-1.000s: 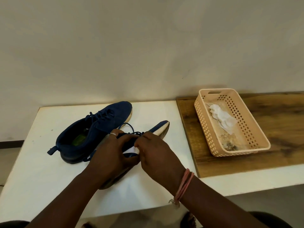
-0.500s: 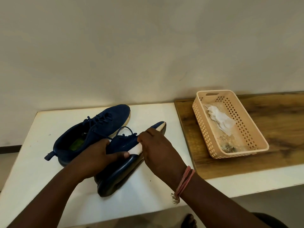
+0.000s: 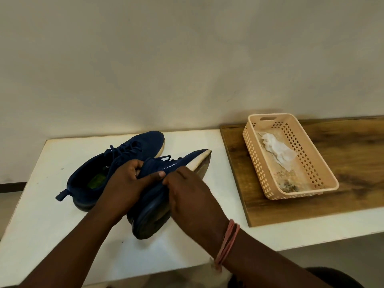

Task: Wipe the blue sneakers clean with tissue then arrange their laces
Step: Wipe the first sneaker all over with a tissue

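On the white table (image 3: 41, 215), the left hand (image 3: 124, 183) is gripping the tilted sneaker (image 3: 166, 169) at its soft collar while the right hand (image 3: 187, 192) is curling against its side; any tissue is hidden. Light and pliable, it probably handles best by the stiff sole.

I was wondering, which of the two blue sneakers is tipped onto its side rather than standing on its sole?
The nearer sneaker, gripped by the left hand and right hand, is tipped with its sole showing; the farther sneaker stands flat.
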